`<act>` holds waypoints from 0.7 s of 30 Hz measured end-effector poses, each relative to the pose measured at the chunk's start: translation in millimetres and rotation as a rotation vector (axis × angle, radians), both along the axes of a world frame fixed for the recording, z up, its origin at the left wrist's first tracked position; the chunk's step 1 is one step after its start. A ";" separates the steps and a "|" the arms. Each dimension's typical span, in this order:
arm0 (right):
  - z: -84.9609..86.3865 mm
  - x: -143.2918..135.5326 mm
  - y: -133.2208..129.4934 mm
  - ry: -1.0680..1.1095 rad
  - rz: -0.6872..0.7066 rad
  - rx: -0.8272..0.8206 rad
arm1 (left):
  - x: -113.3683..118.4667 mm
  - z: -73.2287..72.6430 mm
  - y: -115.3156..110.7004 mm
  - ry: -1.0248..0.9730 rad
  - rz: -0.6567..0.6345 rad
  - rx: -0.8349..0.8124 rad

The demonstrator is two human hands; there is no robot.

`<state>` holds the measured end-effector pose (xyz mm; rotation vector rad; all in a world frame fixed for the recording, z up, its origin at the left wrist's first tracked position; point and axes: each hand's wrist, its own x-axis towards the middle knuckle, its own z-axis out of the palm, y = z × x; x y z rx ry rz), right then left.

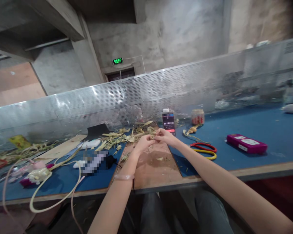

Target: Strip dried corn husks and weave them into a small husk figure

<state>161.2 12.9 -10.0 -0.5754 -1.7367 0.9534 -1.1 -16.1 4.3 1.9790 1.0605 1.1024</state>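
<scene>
Over the brown board [158, 169], my left hand [145, 143] and my right hand [164, 136] meet with fingers pinched. Something small and pale, perhaps a bit of dried plant, shows between the fingertips; it is too small to make out. A heap of dried leaves and stems [117, 136] spreads behind and to the left of my left hand. Just behind my right hand a phone [168, 122] stands upright with a timer on its screen. Scissors with red and yellow handles [205, 151] lie to the right of the board.
A magenta box [246, 143] lies on the blue table [278, 130] at the right. Behind the scissors stands a jar [197, 116]. Looped pale cable [36, 208] hangs over the left front edge. A perforated metal screen [146, 86] runs along the back.
</scene>
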 end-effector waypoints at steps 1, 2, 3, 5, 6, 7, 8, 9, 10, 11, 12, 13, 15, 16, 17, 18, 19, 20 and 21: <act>0.1 -0.4 0.3 0.008 -0.001 0.010 | 0.1 0.2 0.1 -0.013 -0.008 0.005; 0.4 -0.7 0.3 0.002 0.001 0.022 | 0.3 0.6 0.2 -0.027 -0.014 0.005; 0.9 -0.9 0.2 -0.014 0.009 0.033 | 0.5 1.0 0.1 -0.041 -0.017 0.001; 2.1 -0.8 -0.8 -0.053 0.043 0.039 | 0.7 1.8 0.0 -0.060 -0.025 -0.015; 2.6 -0.7 -1.5 -0.069 0.066 0.032 | 0.7 2.1 0.0 -0.069 -0.027 -0.024; 3.1 -0.5 -2.5 -0.078 0.085 0.022 | 0.5 2.4 0.1 -0.078 -0.030 -0.030; 3.5 -0.4 -3.4 -0.081 0.099 0.013 | 0.2 2.5 0.2 -0.085 -0.032 -0.035; 3.7 -0.3 -4.4 -0.081 0.103 0.009 | -0.1 2.7 0.4 -0.092 -0.032 -0.039; 3.9 -0.4 -5.3 -0.081 0.098 0.011 | -0.5 2.7 0.7 -0.095 -0.034 -0.043; 3.9 -0.6 -6.2 -0.082 0.085 0.021 | -0.8 2.7 0.9 -0.099 -0.036 -0.045; 3.9 -1.1 -6.8 -0.079 0.066 0.035 | -1.1 2.7 1.1 -0.101 -0.036 -0.045; 4.0 -1.7 -7.4 -0.073 0.045 0.048 | -1.3 2.6 1.2 -0.103 -0.034 -0.043; 4.2 -3.6 -8.2 -0.059 0.001 0.074 | -1.2 2.4 1.5 -0.117 -0.023 -0.044; 4.4 -4.8 -8.5 -0.049 -0.025 0.092 | -0.9 2.4 1.7 -0.138 -0.025 -0.050; 4.8 -6.1 -8.7 -0.040 -0.060 0.114 | -0.3 2.6 2.0 -0.177 -0.033 -0.065; 5.2 -7.4 -8.9 -0.032 -0.099 0.136 | 0.4 2.9 2.4 -0.233 -0.051 -0.095; 5.5 -8.8 -9.0 -0.026 -0.140 0.157 | 1.2 3.4 2.8 -0.303 -0.074 -0.136; 5.8 -10.1 -9.1 -0.020 -0.180 0.177 | 2.1 3.9 3.3 -0.376 -0.093 -0.183; 5.8 -11.5 -9.3 -0.015 -0.223 0.196 | 2.9 4.3 3.7 -0.443 -0.106 -0.226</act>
